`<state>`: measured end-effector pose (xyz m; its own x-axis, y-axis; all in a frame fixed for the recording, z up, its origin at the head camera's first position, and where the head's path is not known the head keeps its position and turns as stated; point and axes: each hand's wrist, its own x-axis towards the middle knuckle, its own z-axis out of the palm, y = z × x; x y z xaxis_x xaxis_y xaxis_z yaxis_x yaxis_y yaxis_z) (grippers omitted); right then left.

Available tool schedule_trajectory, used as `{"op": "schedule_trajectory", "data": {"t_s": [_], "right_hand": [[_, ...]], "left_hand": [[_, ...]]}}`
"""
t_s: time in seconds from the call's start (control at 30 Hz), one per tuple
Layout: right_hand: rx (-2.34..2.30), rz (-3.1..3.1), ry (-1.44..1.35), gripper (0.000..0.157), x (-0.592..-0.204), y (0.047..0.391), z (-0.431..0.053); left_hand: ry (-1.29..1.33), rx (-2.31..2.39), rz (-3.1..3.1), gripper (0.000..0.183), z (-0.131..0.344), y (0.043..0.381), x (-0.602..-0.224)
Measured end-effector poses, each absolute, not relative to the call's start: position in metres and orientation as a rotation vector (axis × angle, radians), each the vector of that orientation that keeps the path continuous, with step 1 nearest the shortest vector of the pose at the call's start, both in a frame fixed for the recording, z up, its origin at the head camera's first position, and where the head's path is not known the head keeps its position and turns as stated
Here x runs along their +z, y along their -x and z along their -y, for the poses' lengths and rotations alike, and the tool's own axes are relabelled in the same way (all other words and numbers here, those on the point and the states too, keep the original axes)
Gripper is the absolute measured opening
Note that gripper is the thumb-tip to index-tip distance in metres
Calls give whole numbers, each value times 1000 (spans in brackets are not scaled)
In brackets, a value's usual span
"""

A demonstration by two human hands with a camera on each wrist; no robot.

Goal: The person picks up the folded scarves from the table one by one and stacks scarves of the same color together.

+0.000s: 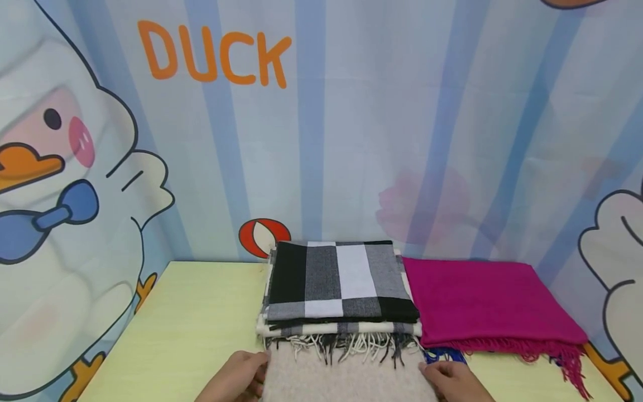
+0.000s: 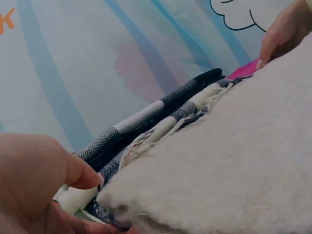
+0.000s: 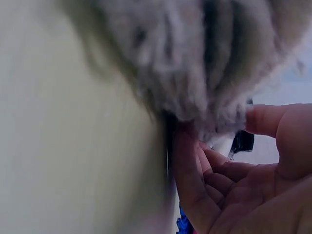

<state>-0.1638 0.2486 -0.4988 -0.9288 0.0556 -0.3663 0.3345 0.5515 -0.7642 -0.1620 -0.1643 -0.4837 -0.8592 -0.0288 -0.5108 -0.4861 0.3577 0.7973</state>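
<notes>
A folded beige scarf (image 1: 346, 379) with a fuzzy surface lies in front of a stack of folded scarves. My left hand (image 1: 236, 375) grips its far left corner; in the left wrist view the thumb is above the edge and the fingers run beneath. At the opposite corner my right hand (image 1: 456, 381) pinches the beige edge, its thumb and fingers on either side of the layers in the right wrist view. Just beyond sits a black-and-white checked scarf (image 1: 321, 276) on a white-and-grey fringed scarf (image 1: 351, 328), whose tassels hang over the beige cloth.
To the right of the stack lies a folded magenta scarf (image 1: 492, 301) with fringe, and blue fringe (image 1: 444, 354) shows under its front edge. The pale yellow table (image 1: 201, 318) meets a duck-print curtain (image 1: 346, 139) at the back.
</notes>
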Motion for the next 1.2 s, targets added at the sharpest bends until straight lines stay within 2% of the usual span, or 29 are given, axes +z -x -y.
{"op": "schedule_trajectory", "data": {"t_s": [0.2,0.43,0.63,0.73,0.9,1.0,1.2], "right_hand": [[-1348,-2467,-353,45,-495,164,-244],[-1342,-2487,-316,36,-492,163,-239],[-1341,-2474,-371,40,-494,163,-237],[-1336,-2433,-397,48,-496,164,-240],[-1341,-2311,-354,83,-501,167,-248],[-1368,-2260,-337,92,-501,167,-248],[-1372,-2249,-284,71,-503,165,-245]], "left_hand": [[374,1405,-2325,39,157,164,-483],[324,1299,-2433,37,152,168,-482],[254,1396,-2393,57,152,167,-487],[216,1460,-2335,64,152,167,-492],[245,1434,-2317,66,148,168,-496],[244,1445,-2307,67,145,168,-497],[147,1522,-2255,68,144,167,-498]]}}
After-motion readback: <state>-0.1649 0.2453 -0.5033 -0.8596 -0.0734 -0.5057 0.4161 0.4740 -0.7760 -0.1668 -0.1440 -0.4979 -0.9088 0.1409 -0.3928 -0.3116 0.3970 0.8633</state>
